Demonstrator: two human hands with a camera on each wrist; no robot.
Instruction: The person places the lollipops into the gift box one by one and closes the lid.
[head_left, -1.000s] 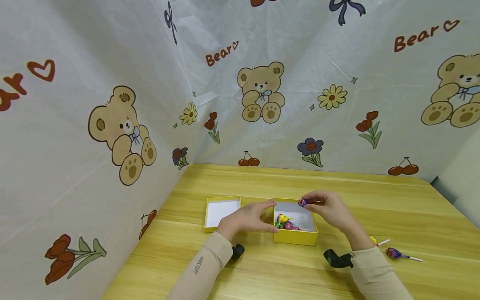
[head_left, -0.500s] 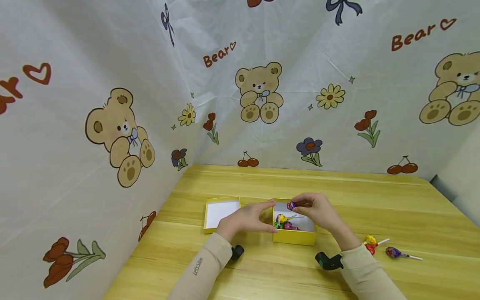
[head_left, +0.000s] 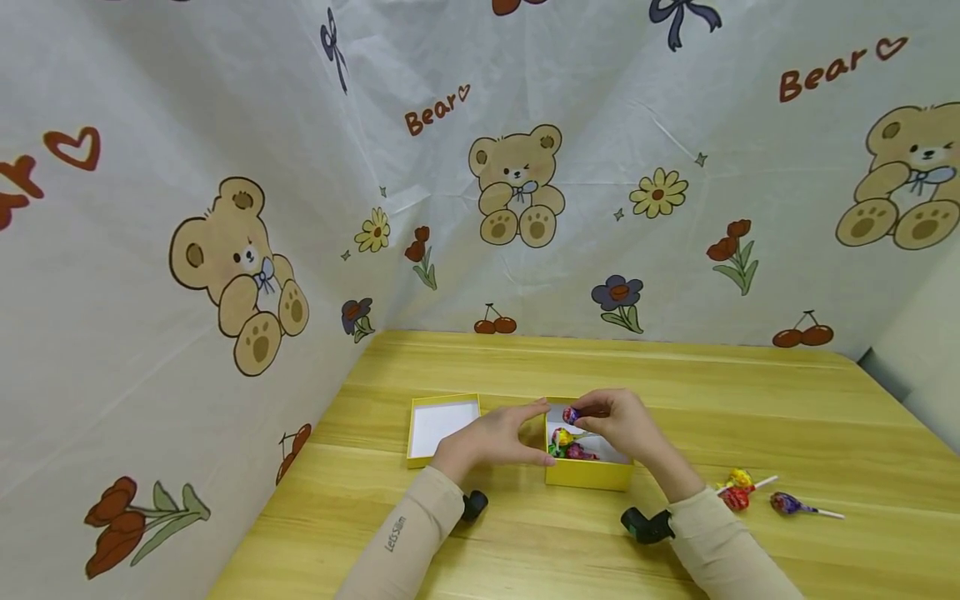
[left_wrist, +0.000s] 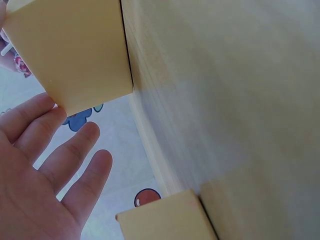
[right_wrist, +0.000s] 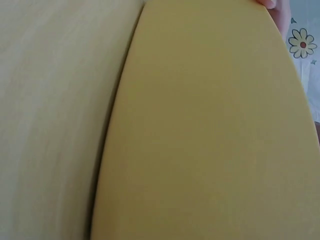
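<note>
My right hand (head_left: 624,422) pinches a purple-wrapped lollipop (head_left: 571,415) just above a yellow box (head_left: 588,475). Inside the white-lined box lie several wrapped lollipops, among them a yellow one (head_left: 562,436) and a dark pink one (head_left: 580,452). My left hand (head_left: 495,437) holds the box at its left end, thumb on the front corner and index finger by the back corner. In the left wrist view, two fingertips of the left hand (left_wrist: 45,150) touch the box (left_wrist: 75,55); the other fingers extend free. The right wrist view is mostly filled by the yellow box wall (right_wrist: 200,120).
A yellow lid (head_left: 442,421), white inside, lies left of the box, partly behind the left hand. To the right on the wooden table (head_left: 847,425) are a red lollipop (head_left: 736,499), a yellow one (head_left: 741,477) and a purple one (head_left: 785,503).
My right hand has moved left with the purple lollipop, from the box's back right to farther over its inside. The left hand has kept its place on the box.
</note>
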